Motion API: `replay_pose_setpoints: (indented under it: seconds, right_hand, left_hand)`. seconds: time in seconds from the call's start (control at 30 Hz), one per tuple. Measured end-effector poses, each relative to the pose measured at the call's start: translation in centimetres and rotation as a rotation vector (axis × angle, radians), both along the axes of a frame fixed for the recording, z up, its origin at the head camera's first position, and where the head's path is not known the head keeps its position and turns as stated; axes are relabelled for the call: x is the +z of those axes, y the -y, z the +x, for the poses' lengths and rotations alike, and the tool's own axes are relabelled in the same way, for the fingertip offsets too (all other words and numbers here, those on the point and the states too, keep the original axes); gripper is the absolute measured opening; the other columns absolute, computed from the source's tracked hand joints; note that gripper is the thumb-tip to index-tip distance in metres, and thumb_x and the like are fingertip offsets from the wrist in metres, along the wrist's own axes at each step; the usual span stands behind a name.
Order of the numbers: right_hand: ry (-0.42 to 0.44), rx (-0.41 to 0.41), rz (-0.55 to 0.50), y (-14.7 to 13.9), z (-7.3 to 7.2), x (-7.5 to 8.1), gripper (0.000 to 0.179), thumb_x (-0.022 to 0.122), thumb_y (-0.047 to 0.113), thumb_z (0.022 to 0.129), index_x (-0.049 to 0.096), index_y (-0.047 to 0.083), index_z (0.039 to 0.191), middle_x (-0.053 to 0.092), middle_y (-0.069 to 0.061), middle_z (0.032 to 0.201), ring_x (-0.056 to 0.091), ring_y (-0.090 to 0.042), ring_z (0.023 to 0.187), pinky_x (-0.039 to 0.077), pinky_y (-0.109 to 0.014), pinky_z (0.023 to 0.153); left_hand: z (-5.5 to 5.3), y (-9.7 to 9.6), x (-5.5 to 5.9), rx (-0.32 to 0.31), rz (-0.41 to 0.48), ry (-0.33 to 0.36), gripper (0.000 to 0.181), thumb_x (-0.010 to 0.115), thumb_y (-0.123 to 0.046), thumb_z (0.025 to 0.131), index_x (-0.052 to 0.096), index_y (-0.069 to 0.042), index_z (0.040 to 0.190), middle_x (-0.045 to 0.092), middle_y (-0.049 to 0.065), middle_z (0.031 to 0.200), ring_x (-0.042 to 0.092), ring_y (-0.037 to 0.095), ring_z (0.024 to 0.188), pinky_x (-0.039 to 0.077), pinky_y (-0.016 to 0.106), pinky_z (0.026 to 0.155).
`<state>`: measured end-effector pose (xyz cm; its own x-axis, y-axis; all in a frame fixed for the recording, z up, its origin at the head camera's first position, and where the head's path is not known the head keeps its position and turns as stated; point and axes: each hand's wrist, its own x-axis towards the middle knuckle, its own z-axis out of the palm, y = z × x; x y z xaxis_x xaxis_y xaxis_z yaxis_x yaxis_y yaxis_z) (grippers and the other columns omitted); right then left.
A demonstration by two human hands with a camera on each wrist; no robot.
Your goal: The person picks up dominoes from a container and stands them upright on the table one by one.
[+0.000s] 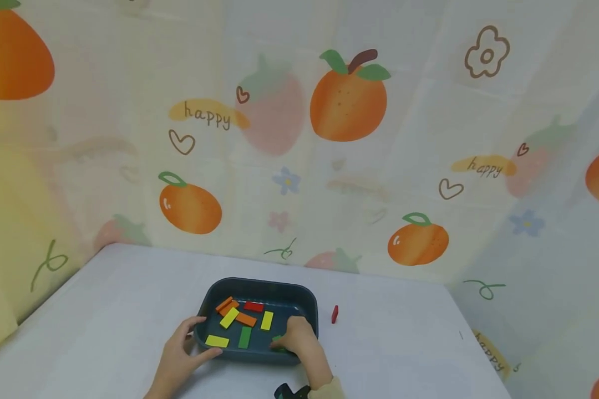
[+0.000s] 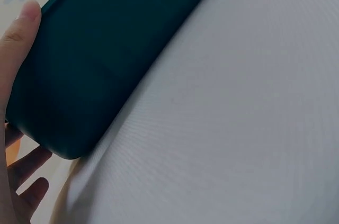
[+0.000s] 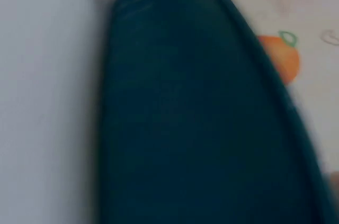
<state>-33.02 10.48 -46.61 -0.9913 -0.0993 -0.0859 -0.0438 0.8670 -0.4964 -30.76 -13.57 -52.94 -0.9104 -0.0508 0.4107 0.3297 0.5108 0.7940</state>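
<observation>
I record most rectangular blocks inside the dark teal tray; one red block remains outside, to its right. Left hand grips the tray's left end; right hand reaches inside at a green block (whether pinching it, I cannot tell).

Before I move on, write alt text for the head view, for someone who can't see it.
A person's left-hand grip holds the left side of a dark tray of coloured blocks on a white table; the right-hand grip is inside, at a green block. One red block sits right of the tray, before a fruit-patterned backdrop.
</observation>
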Motion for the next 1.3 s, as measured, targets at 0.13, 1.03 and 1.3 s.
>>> replay_pose_setpoints:
  seconds: [0.13, 1.03, 1.3]
  right_hand:
    - [0.011, 0.006, 0.069, 0.2, -0.2, -0.3, 0.046, 0.083, 0.018, 0.061, 0.057, -0.008, 0.089, 0.056, -0.012, 0.080, 0.049, -0.021, 0.067, 0.050, -0.038, 0.068]
    - [-0.205, 0.246, -0.197, -0.3, 0.1, -0.9, 0.024, 0.073, 0.007, 0.073, 0.062, 0.012, 0.093, 0.053, 0.011, 0.079, 0.049, -0.006, 0.072, 0.047, -0.020, 0.064]
    - [-0.354, 0.222, -0.442, -0.8, 0.9, -1.0, 0.030, 0.070, 0.011, 0.078, 0.058, 0.009, 0.106, 0.056, 0.006, 0.090, 0.052, -0.012, 0.082, 0.049, -0.025, 0.071]
  left_hand:
    - [-0.1, -0.1, 0.1, -0.013, 0.020, -0.002, 0.069, 0.083, -0.033, 0.059, 0.050, -0.005, 0.114, 0.050, 0.018, 0.120, 0.048, 0.034, 0.105, 0.045, 0.052, 0.081]
    - [0.3, 0.4, 0.4, -0.029, 0.010, -0.024, 0.068, 0.083, -0.027, 0.060, 0.050, -0.002, 0.114, 0.050, 0.020, 0.118, 0.047, 0.034, 0.105, 0.045, 0.051, 0.080]
    - [0.5, 0.4, 0.1, -0.028, 0.010, -0.009, 0.068, 0.083, -0.029, 0.061, 0.049, -0.004, 0.115, 0.050, 0.018, 0.120, 0.047, 0.032, 0.107, 0.046, 0.049, 0.081]
